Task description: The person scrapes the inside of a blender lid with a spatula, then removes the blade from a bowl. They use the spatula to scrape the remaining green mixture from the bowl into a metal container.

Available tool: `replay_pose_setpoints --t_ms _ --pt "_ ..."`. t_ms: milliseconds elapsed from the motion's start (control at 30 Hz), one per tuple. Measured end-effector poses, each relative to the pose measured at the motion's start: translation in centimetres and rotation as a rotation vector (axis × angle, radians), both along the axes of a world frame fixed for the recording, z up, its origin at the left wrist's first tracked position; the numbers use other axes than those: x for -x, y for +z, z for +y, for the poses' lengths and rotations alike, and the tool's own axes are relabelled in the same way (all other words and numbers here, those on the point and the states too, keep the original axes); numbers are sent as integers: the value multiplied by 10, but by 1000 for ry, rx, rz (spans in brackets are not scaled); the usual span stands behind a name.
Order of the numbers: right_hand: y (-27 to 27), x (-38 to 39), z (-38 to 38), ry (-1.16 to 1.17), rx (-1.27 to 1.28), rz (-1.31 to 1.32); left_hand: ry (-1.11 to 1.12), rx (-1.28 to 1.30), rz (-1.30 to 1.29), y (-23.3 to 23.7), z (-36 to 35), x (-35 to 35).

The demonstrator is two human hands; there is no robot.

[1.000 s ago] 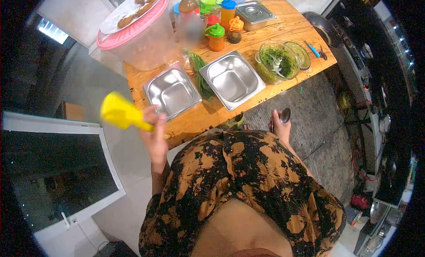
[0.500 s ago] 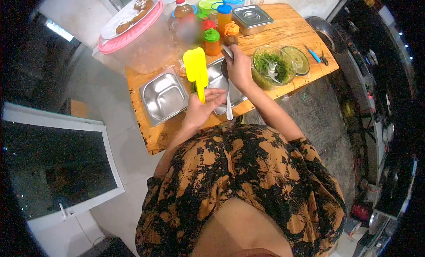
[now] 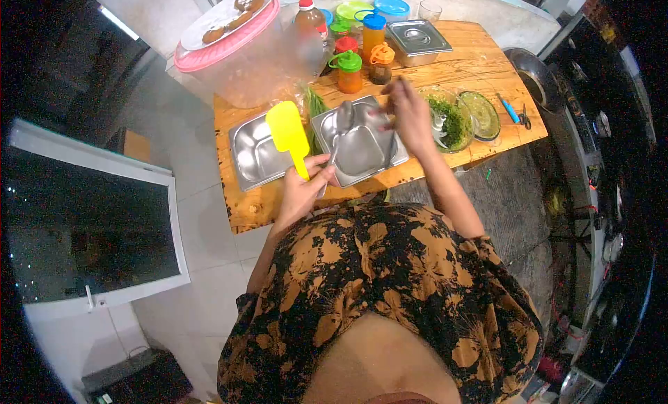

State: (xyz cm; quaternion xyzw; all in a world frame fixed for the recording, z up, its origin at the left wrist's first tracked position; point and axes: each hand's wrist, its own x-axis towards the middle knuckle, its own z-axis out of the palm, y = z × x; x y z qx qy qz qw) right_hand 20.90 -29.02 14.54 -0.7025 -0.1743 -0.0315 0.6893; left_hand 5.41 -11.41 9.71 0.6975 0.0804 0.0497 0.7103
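In left hand (image 3: 306,185); yellow spatula (image 3: 287,129)

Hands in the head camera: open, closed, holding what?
Left hand: closed on a bright yellow, flat-bladed spatula and a shiny metal spoon.
Right hand: blurred; cannot tell if open or holding something.

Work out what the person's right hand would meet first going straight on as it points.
The right hand would probably meet the orange-capped bottle first, unless it passes above; its height is unclear.
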Motion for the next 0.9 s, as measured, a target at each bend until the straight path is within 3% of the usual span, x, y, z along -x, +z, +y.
replay_pose_setpoints --t_ms 33,133,167,267,300,400,467,500,567,633,700,767,833,900 --pt "13 10 -12 98 -317 444 0 -1 -1 6 2 4" --pt "0 30 -49 167 -275 597 145 -29 95 17 2 15" --pt "-8 44 -53 215 -140 544 184 -23 69 11 2 15" --pt "-50 80 -62 698 -148 658 183 14 91 10 2 15" --pt "-47 86 -69 812 -134 857 217 -8 53 5 1 13" --pt "-48 82 -79 925 -206 825 251 -35 -20 -3 -2 6" --pt "-26 75 -87 818 18 548 245 -33 -53 -1 -5 1" --pt "-16 68 -95 805 16 544 255 -70 -30 4 -7 -2" --pt "-1 50 -119 487 63 508 250 -100 -4 16 -13 -7" --pt "-12 16 -150 207 -38 334 282 -109 33 24 -19 -10" --pt "-26 -27 -193 -45 210 100 257 -112 8 17 -22 -12" --pt "-56 -73 -236 -348 354 34 241 -144 -30 8 -26 -12" --pt "-75 -111 -276 -484 564 31 227 -125 -51 -3 -29 -11" --pt "-87 -135 -302 -578 763 -67 271 -139 86 1 -39 -6"
